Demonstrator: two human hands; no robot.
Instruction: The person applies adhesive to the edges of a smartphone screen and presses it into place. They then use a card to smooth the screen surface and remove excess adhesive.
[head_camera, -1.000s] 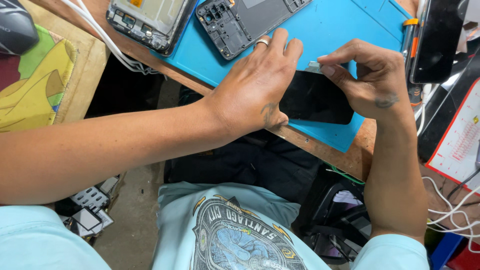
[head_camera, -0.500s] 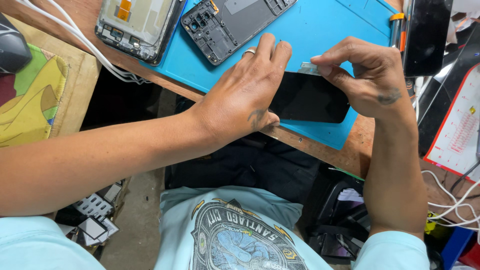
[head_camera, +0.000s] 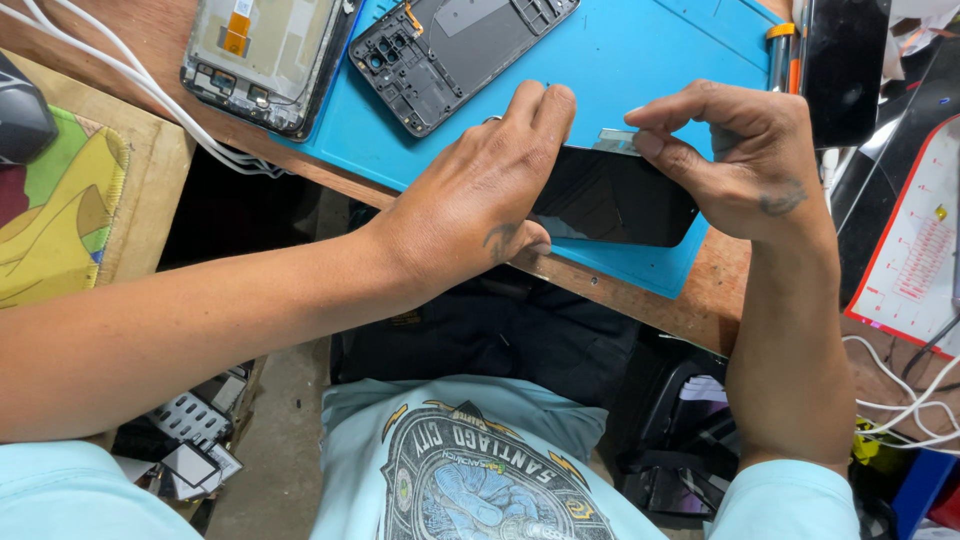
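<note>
A: Hands first?
B: Left hand (head_camera: 480, 195) presses flat on the black phone screen (head_camera: 615, 200), covering its left end; right hand (head_camera: 745, 160) pinches its top edge.
A: Around?
B: Blue mat (head_camera: 660, 70) beneath, dark phone frame (head_camera: 455, 50) and opened phone (head_camera: 265, 55) beyond.

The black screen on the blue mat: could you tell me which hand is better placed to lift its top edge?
Probably the right hand: its fingertips pinch at the top edge of the screen, while the left hand lies flat on the screen, pressing it onto the mat.
</note>
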